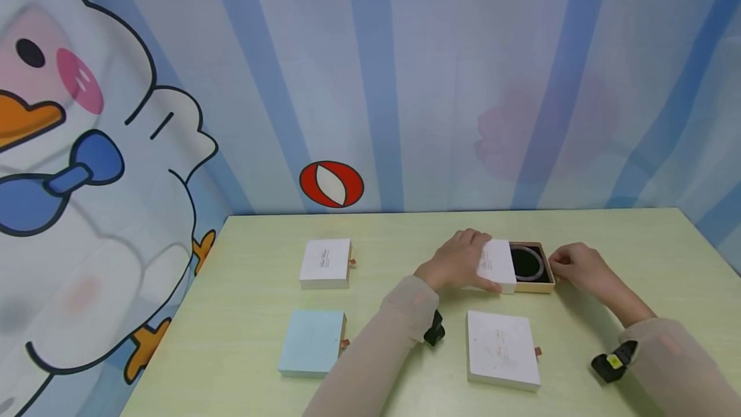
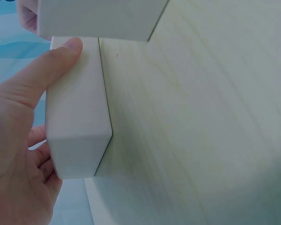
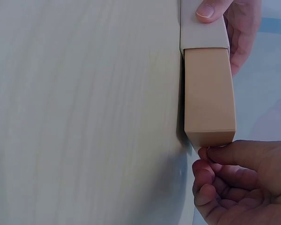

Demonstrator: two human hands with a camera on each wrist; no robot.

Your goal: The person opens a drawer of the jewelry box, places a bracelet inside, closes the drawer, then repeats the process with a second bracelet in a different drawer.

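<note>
My left hand (image 1: 460, 259) grips the white outer sleeve (image 1: 499, 262) of a drawer-style gift box at the back right of the table. Its thumb lies along the near side of the sleeve (image 2: 79, 108), with the other fingers round the far side. A tan drawer (image 3: 209, 89) sticks out of the sleeve to the right, about half uncovered. Inside it, a pale ring-shaped bangle (image 1: 541, 265) lies on dark padding. At the drawer's right end, thumb and forefinger of my right hand (image 1: 581, 269) pinch the small pull tab, mostly hidden by the fingertips.
Nearer me lies a white speckled box (image 1: 502, 347) with a brown tab on its right side. On the left are a smaller white box (image 1: 325, 262) and a light blue box (image 1: 312, 342), both with tabs. A patterned curtain (image 1: 451, 114) hangs behind the table.
</note>
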